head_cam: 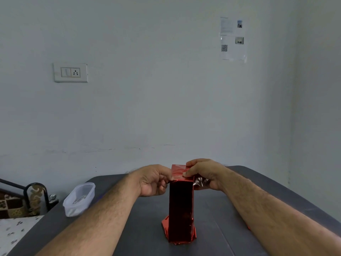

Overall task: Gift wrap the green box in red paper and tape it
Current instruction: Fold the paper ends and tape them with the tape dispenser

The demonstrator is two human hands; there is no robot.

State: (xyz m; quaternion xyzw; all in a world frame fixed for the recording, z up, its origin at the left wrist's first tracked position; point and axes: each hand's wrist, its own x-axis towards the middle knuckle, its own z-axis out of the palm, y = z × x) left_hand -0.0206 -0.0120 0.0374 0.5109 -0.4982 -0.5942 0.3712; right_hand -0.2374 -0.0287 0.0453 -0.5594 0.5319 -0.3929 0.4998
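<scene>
Standing upright on the dark table (147, 215), the box (180, 209) is fully covered in red paper (178, 171), loose flaps at top and base. Head view: left hand (153, 181), fingers curled, pinches the top paper edge at the box's left corner. Right hand (204, 173) presses its thumb on the top fold, fingers curled round crumpled paper. A clear plastic container (79, 199) sits well apart, left.

Both forearms reach in from 7 and 5 o'clock and meet near centre. Left hand (154, 181): fingers curled, pinching the wrapped box's (180, 209) top left edge. Right hand (204, 173): draped over the top right corner, thumb pressing the paper flat, fingers curled.
</scene>
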